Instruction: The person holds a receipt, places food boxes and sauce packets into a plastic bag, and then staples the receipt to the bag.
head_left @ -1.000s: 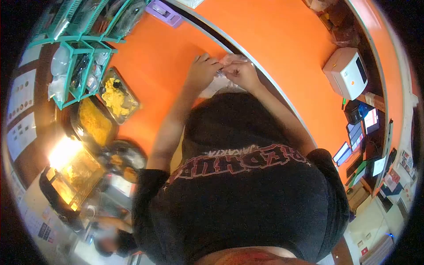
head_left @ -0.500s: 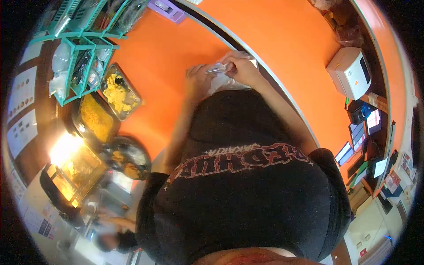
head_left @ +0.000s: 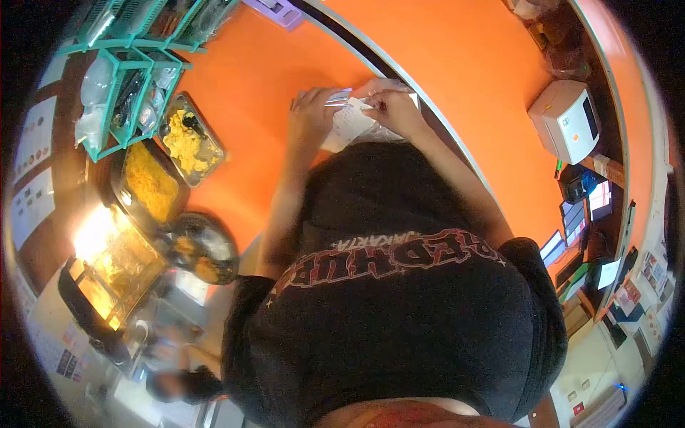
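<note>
My left hand (head_left: 310, 113) is closed round a slim silver object (head_left: 338, 98) shaped like a small stapler, which juts out between the fingers toward the right. Beneath it and to its right lies a white paper slip (head_left: 352, 121) with faint writing. A clear plastic bag (head_left: 384, 134) spreads around the slip, close against the dark shirt. My right hand (head_left: 397, 113) pinches the top of the bag near the slip's right edge, its fingertips turned toward my left hand. Both hands are over the orange counter, near its dark edge strip.
At the left stand teal baskets (head_left: 118, 100) with plastic packs, a tray of yellow food (head_left: 189, 143), another food tray (head_left: 150, 184) and a round black plate (head_left: 207, 246). A purple holder (head_left: 277, 13) sits at the top, a white printer (head_left: 567, 121) at the right. Another person (head_left: 178, 381) is lower left.
My left hand has moved up and left with the silver object, away from my right hand. More of the paper slip now shows between them.
</note>
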A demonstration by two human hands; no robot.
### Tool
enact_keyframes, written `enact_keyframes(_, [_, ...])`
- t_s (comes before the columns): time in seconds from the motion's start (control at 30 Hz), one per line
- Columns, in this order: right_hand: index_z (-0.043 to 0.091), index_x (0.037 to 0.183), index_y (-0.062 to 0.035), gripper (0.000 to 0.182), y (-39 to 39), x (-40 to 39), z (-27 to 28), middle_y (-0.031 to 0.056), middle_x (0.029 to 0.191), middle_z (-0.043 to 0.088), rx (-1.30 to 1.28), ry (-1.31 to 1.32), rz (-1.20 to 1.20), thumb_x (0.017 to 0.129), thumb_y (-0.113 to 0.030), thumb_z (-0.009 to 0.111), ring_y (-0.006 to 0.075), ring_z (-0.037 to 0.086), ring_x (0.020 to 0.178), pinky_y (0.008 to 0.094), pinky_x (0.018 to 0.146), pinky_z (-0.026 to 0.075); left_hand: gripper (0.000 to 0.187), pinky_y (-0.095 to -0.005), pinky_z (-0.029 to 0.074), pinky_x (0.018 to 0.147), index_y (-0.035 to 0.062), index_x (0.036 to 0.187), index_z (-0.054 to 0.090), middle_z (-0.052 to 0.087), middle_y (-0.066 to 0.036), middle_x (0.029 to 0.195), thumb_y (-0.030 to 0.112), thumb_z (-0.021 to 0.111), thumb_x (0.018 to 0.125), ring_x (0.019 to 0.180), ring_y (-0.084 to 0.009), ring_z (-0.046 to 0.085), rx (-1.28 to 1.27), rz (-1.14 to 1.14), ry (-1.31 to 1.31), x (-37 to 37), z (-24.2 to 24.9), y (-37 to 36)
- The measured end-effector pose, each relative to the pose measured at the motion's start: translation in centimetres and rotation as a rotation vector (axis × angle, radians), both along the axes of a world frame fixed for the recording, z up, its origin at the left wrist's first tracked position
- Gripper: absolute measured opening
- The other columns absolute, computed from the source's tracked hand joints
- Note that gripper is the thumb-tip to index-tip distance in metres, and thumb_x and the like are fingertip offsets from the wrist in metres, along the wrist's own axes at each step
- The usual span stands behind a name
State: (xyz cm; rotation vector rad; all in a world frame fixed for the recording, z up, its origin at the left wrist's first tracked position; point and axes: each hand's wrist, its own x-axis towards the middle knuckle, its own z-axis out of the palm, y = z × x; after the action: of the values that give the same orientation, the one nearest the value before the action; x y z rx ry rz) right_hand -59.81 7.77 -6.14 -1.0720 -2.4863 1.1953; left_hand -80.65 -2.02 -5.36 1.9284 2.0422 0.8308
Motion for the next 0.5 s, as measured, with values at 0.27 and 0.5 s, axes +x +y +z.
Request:
enact_keyframes(0.27, [0.072, 0.089, -0.0057, 0.014, -1.0, 0.6, -0.4, 0.0170, 0.088, 0.067, 0.217, 0.084, -0.007, 0.076, -0.010, 0.073, 0.0346, 0.067, 0.076, 0.0419, 0.069, 0.055, 0.017, -0.0398, 0.044, 0.082, 0.0151, 0.096, 0.069, 0.063, -0.001, 0.094, 0.018, 0.065, 0.079, 0.094, -0.0230, 0.059, 0.079, -0.224, 0.247, 2.3, 2.2, 2.1])
enact_keyframes(0.5, [0.069, 0.083, -0.0050, 0.007, -2.1, 0.9, 0.5, 0.0177, 0.084, 0.068, 0.183, 0.168, -0.163, 0.077, -0.008, 0.071, 0.0352, 0.068, 0.077, 0.0417, 0.069, 0.056, 0.026, -0.0384, 0.044, 0.085, 0.0171, 0.106, 0.070, 0.062, 0.001, 0.097, 0.018, 0.061, 0.081, 0.100, -0.0228, 0.056, -0.049, -0.319, 0.425, 3.5, 0.5, 3.1])
